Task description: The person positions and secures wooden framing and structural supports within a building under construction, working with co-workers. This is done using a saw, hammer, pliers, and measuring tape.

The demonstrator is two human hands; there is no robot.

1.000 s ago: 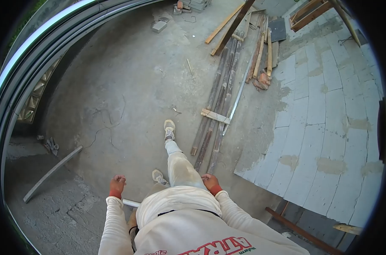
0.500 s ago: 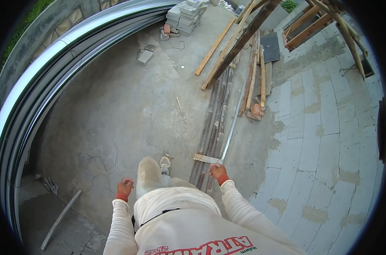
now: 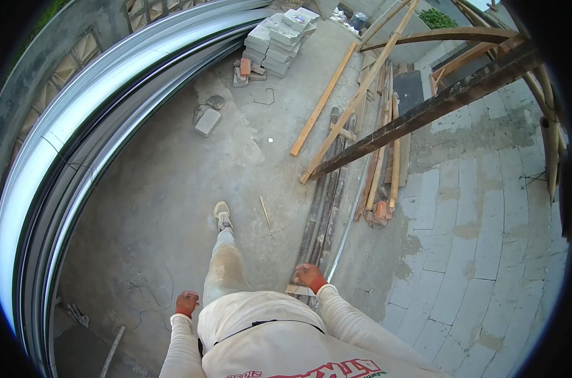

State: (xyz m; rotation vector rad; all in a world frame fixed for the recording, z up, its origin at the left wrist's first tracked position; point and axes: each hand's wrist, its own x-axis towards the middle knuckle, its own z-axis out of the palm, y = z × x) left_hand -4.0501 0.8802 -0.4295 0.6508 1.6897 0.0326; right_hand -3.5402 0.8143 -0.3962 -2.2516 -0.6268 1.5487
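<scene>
My left hand [image 3: 187, 303] hangs beside my left hip, fingers loosely curled in, with bare concrete floor below it. No object shows in it. In front of my right hip is my right hand [image 3: 307, 275], its fingers also bent inward and nothing visible between them. Beneath the right hand in view lie long dark poles [image 3: 323, 217] and a short wooden crosspiece [image 3: 298, 290]; I see no grip on them. A thin metal strip [image 3: 342, 247] runs along the floor to the right of the poles. Both wrists have orange-red cuffs.
Long shiny metal sheets [image 3: 30, 214] curve along the left. Grey blocks [image 3: 274, 43] are stacked ahead, and a loose block [image 3: 208, 122] lies nearer. A dark beam [image 3: 424, 116] slants across the right, above planks [image 3: 380, 164] and brick pieces [image 3: 380, 213]. A block wall [image 3: 462, 227] stands right.
I have stepped forward; one leg now stretches ahead. The blocks, beam and poles appear nearer and lower in view. My right hand has swung slightly inward, and my left hand sits a little lower.
</scene>
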